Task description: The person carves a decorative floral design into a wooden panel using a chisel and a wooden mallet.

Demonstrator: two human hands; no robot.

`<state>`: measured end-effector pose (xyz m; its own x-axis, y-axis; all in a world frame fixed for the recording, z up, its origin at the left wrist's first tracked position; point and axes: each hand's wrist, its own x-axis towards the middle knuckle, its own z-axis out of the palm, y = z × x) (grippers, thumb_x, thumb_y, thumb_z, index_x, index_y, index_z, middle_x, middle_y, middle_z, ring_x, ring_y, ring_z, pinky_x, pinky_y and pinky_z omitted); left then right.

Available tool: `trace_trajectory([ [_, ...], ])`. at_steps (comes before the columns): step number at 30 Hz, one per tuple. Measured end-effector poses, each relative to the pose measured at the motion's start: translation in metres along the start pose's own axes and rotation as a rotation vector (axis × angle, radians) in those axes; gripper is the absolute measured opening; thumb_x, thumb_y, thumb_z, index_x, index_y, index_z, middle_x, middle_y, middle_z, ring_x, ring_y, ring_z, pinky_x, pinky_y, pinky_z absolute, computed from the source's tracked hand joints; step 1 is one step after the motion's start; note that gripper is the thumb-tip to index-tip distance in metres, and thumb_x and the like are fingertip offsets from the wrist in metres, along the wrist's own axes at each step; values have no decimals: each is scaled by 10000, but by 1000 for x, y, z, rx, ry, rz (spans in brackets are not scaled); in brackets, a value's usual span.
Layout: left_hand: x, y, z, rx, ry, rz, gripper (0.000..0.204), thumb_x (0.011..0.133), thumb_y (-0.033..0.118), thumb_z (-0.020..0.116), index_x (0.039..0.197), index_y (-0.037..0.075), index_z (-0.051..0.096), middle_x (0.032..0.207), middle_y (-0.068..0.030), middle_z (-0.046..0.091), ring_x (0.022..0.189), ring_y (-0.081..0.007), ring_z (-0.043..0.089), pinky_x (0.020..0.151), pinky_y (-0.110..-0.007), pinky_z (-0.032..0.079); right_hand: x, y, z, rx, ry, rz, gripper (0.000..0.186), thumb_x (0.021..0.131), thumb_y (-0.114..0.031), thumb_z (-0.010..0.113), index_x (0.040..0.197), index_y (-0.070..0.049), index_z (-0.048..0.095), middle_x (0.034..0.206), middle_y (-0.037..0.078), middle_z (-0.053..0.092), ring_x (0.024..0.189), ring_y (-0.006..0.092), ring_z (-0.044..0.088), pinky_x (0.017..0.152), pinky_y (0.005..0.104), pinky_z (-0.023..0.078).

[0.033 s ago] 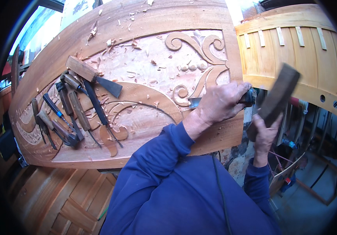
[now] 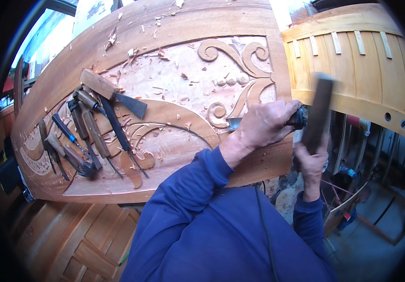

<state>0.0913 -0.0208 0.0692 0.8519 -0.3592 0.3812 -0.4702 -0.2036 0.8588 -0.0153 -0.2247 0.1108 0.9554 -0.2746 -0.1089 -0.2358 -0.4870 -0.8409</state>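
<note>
My left hand (image 2: pixel 264 122) is closed around a chisel, its wide metal blade (image 2: pixel 234 123) lying against the carved scrolls at the right end of a wooden panel (image 2: pixel 174 23). The chisel's dark handle end (image 2: pixel 298 117) sticks out past my fingers, toward the right. My right hand (image 2: pixel 312 162) grips a dark, bar-shaped wooden mallet (image 2: pixel 319 113). The mallet stands nearly upright close beside the handle end and is blurred at its top; whether they touch I cannot tell.
Several chisels and gouges (image 2: pixel 94 134) lie on the panel's left part, with a wooden-handled wide blade (image 2: pixel 132 105) among them. Wood shavings (image 2: pixel 162 57) are scattered over the carving. A slatted pale wood door (image 2: pixel 348 70) stands at the right. A dark cable (image 2: pixel 263 221) runs down my front.
The mallet has swung left toward the chisel's handle end and become more upright, with my right hand shifting slightly. My left hand and the chisel stay in place.
</note>
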Motion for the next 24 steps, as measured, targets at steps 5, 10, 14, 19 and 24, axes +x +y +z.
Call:
trace_trajectory([
  [5, 0, 19, 12, 316, 15, 42, 208, 838, 96, 641, 1034, 61, 579, 805, -114, 588, 698, -312, 634, 615, -405, 517, -16, 3, 5, -13, -66, -42, 838, 866, 34, 779, 1584, -101, 369, 1226, 42, 650, 1022, 131, 645, 916, 291, 537],
  [10, -3, 18, 21, 323, -7, -34, 155, 852, 100, 629, 992, 70, 571, 765, -97, 585, 665, -295, 645, 587, -415, 519, -29, -2, 5, 71, 19, 8, 786, 883, 42, 758, 1560, -97, 383, 1205, 58, 663, 1008, 132, 670, 881, 289, 553],
  [14, -6, 22, 23, 326, -2, -7, 117, 857, 111, 647, 935, 92, 562, 739, -94, 579, 644, -293, 647, 561, -414, 515, -33, -18, 21, 434, 376, 155, 500, 898, 7, 717, 1339, -71, 495, 1103, 66, 662, 921, 152, 661, 865, 307, 551],
  [19, -10, 23, 16, 254, 10, 18, 118, 847, 119, 678, 910, 112, 578, 716, -90, 582, 651, -298, 659, 558, -418, 520, -58, -7, 23, -47, 77, 51, 861, 857, 0, 757, 1604, -65, 336, 1140, 46, 665, 976, 126, 654, 886, 293, 541],
  [24, -13, 27, 15, 243, -24, 25, 127, 846, 132, 702, 898, 117, 587, 706, -91, 593, 632, -302, 663, 543, -426, 521, -70, -15, 24, 377, 330, 159, 821, 870, 6, 746, 1586, -64, 350, 1190, 63, 657, 1030, 136, 646, 947, 296, 522],
])
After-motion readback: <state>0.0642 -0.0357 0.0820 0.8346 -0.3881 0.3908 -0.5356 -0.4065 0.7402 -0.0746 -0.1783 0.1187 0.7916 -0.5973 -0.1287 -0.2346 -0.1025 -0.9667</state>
